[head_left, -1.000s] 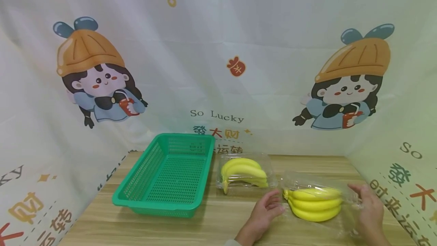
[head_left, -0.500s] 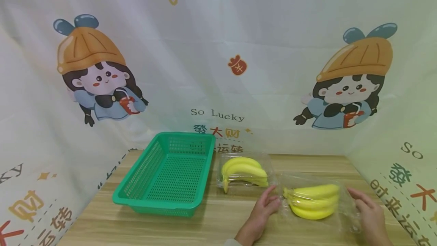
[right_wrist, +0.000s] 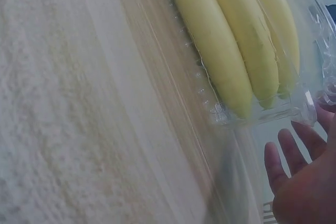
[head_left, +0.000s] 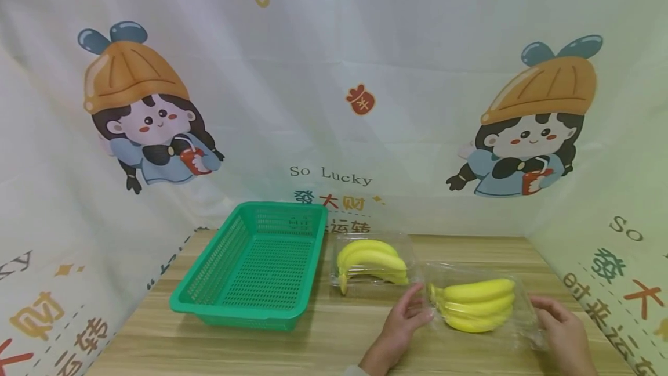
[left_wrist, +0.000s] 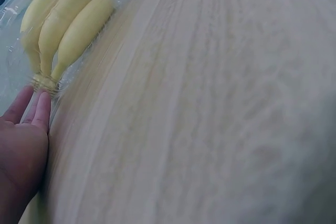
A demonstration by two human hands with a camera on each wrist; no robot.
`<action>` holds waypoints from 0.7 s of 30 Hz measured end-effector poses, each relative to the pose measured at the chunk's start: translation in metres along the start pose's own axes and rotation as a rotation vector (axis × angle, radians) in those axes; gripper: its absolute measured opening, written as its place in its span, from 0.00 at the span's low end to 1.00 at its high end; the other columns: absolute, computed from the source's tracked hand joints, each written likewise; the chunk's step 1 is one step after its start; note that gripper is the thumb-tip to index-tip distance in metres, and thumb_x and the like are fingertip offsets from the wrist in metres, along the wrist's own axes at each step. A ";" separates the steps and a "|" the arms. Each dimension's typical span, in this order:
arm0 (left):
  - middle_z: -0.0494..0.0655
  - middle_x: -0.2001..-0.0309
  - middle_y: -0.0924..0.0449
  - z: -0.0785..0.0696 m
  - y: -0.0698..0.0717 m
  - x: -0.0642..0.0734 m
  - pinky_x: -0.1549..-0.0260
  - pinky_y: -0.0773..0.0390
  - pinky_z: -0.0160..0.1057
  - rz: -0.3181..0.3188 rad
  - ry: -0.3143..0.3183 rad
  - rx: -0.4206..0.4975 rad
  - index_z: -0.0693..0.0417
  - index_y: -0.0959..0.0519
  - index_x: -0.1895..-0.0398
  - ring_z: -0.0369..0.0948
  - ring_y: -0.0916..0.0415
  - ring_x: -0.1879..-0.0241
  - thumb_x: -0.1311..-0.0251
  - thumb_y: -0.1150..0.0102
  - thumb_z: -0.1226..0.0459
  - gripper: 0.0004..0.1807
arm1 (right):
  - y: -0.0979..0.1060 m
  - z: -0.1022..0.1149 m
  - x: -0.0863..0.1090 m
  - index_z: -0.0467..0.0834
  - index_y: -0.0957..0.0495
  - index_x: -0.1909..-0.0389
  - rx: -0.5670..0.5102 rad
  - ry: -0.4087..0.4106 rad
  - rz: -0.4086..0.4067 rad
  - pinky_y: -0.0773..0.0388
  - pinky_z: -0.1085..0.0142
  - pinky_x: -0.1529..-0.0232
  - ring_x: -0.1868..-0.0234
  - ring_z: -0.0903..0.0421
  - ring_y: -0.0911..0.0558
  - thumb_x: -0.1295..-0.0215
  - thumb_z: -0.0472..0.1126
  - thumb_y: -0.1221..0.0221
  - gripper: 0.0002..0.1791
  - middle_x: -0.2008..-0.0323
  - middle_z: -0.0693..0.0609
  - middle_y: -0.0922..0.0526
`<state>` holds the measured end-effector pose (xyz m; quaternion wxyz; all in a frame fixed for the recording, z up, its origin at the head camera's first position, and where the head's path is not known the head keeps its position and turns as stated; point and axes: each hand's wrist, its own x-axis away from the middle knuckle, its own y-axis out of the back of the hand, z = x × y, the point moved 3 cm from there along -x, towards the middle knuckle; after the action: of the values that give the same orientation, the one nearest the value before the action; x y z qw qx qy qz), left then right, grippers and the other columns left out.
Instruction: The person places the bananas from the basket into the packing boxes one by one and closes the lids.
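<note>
A bunch of bananas (head_left: 476, 305) lies inside a clear plastic clamshell box (head_left: 524, 329) at the right of the table. My left hand (head_left: 399, 329) is at the box's left end, by the banana stems, its fingertips against the plastic. At the opposite end is my right hand (head_left: 566, 332); its lower fingers (right_wrist: 274, 163) stand loose and apart from the box in the right wrist view. Whether its upper fingers touch the plastic is hard to tell. A second clear box (head_left: 410, 248) with another banana bunch (head_left: 373, 261) sits farther back, left of the first.
A green perforated basket (head_left: 180, 308) stands on the left of the wooden table (head_left: 323, 353), with nothing in it. A printed cloth (head_left: 417, 103) hangs behind the table and along both sides.
The nearer box and its bananas have shifted slightly left and away from me. Its lid, raised and bent earlier, now lies flatter over the fruit. My hands stay at its two ends.
</note>
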<state>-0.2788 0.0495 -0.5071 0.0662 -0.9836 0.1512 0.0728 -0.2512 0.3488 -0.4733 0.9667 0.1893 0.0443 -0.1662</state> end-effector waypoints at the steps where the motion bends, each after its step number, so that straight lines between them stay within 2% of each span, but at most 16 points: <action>1: 0.55 0.41 0.30 0.000 0.000 0.000 0.47 0.28 0.44 -0.002 -0.005 0.010 0.51 0.34 0.30 0.46 0.28 0.47 0.39 0.39 0.66 0.32 | 0.000 0.000 0.000 0.32 0.22 0.49 0.012 -0.013 -0.002 0.29 0.77 0.65 0.63 0.77 0.29 0.28 0.42 0.49 0.18 0.66 0.80 0.25; 6: 0.54 0.43 0.29 0.000 0.000 0.000 0.51 0.26 0.39 -0.019 -0.021 0.043 0.56 0.31 0.33 0.47 0.28 0.48 0.44 0.38 0.71 0.32 | 0.000 0.000 0.003 0.32 0.26 0.42 0.049 -0.080 -0.006 0.30 0.76 0.64 0.62 0.79 0.31 0.28 0.42 0.50 0.21 0.65 0.81 0.28; 11: 0.50 0.49 0.27 0.001 -0.001 -0.001 0.54 0.27 0.37 -0.067 -0.015 0.042 0.56 0.29 0.35 0.45 0.28 0.52 0.48 0.37 0.73 0.32 | 0.001 0.001 0.005 0.34 0.32 0.34 0.116 -0.075 0.053 0.30 0.74 0.65 0.64 0.75 0.30 0.29 0.38 0.51 0.24 0.62 0.79 0.28; 13: 0.47 0.54 0.27 0.001 -0.001 -0.002 0.57 0.27 0.35 -0.089 -0.008 0.035 0.55 0.28 0.37 0.42 0.28 0.56 0.50 0.37 0.73 0.32 | 0.002 0.002 0.005 0.34 0.35 0.32 0.157 -0.069 0.102 0.30 0.72 0.65 0.62 0.69 0.29 0.29 0.38 0.53 0.26 0.55 0.72 0.25; 15: 0.44 0.60 0.28 0.001 -0.001 -0.003 0.62 0.28 0.32 -0.107 -0.001 0.026 0.54 0.26 0.39 0.38 0.30 0.62 0.52 0.38 0.73 0.32 | 0.001 0.004 0.006 0.35 0.39 0.30 0.180 -0.079 0.156 0.31 0.70 0.62 0.55 0.61 0.27 0.28 0.39 0.54 0.27 0.46 0.57 0.22; 17: 0.42 0.67 0.28 0.001 -0.001 -0.004 0.69 0.29 0.30 -0.116 0.003 0.027 0.54 0.26 0.39 0.35 0.32 0.69 0.53 0.39 0.74 0.32 | 0.001 0.006 0.006 0.35 0.42 0.29 0.211 -0.074 0.205 0.31 0.68 0.58 0.48 0.54 0.28 0.28 0.39 0.56 0.28 0.39 0.43 0.26; 19: 0.41 0.73 0.30 0.001 -0.002 -0.005 0.75 0.32 0.29 -0.113 0.008 0.041 0.54 0.26 0.39 0.34 0.34 0.75 0.54 0.41 0.76 0.33 | 0.001 0.008 0.007 0.34 0.45 0.29 0.213 -0.082 0.243 0.30 0.66 0.58 0.49 0.50 0.28 0.28 0.37 0.57 0.29 0.37 0.34 0.30; 21: 0.40 0.78 0.31 0.000 -0.003 -0.005 0.80 0.35 0.29 -0.106 0.019 0.057 0.53 0.27 0.38 0.34 0.36 0.80 0.54 0.43 0.76 0.33 | 0.000 0.010 0.008 0.33 0.48 0.28 0.191 -0.102 0.271 0.29 0.65 0.61 0.56 0.49 0.25 0.29 0.37 0.58 0.30 0.43 0.30 0.27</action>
<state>-0.2827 0.0538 -0.5062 0.0966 -0.9886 0.1017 0.0555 -0.2435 0.3427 -0.4653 0.9589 0.2759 -0.0467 -0.0472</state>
